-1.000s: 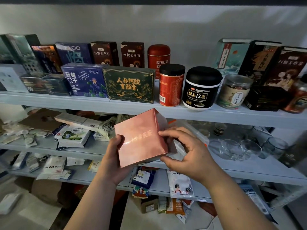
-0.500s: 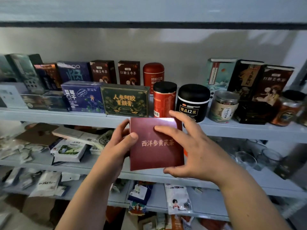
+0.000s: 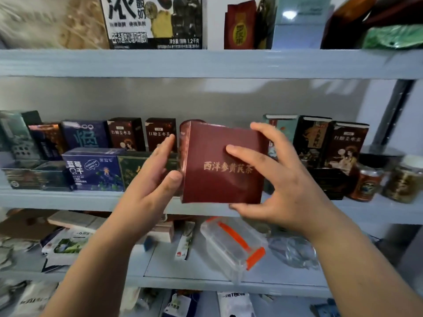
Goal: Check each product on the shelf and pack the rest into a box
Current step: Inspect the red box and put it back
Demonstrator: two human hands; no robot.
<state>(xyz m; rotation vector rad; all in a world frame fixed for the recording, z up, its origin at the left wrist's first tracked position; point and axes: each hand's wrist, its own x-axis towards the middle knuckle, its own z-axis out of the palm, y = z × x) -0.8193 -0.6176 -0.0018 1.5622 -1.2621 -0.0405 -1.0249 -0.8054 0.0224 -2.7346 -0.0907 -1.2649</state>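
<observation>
A dark red box (image 3: pixel 219 179) with gold lettering is held upright in front of the middle shelf (image 3: pixel 68 197). My right hand (image 3: pixel 281 179) grips it, thumb under its bottom edge and fingers across its front and top right corner. My left hand (image 3: pixel 153 184) touches the box's left side with straight fingers and the thumb against the front left edge. The box covers the jars that stand behind it on the shelf.
Boxes line the middle shelf: a blue box (image 3: pixel 93 170), a dark green box (image 3: pixel 135 172), brown tea boxes (image 3: pixel 343 145) and tins (image 3: pixel 366 181) at the right. A clear container with orange clips (image 3: pixel 231 245) lies on the lower shelf. The upper shelf (image 3: pixel 206 62) carries packages.
Both hands have lifted the red box from below the middle shelf up to its level, and its lettered front now faces me. The view has tilted upward, showing the upper shelf.
</observation>
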